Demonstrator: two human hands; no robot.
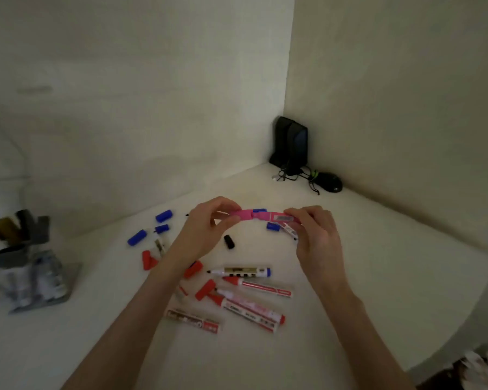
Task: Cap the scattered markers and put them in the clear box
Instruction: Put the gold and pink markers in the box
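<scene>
My left hand (209, 226) pinches a pink cap (244, 214), and my right hand (313, 229) grips the pink marker body (279, 217). Cap and body meet end to end above the white table (378, 277). Uncapped red markers (258, 287) and a blue-ended marker (243, 272) lie below my hands. Loose blue caps (164, 215), red caps (147, 260) and a black cap (229, 241) are scattered around. The clear box (34, 277) stands at the left and holds markers.
A grey pouch (14, 243) with dark items sits on top of the clear box. Black speakers (290, 142), a tangle of cables (296, 174) and a black mouse (328, 182) occupy the far corner by the walls.
</scene>
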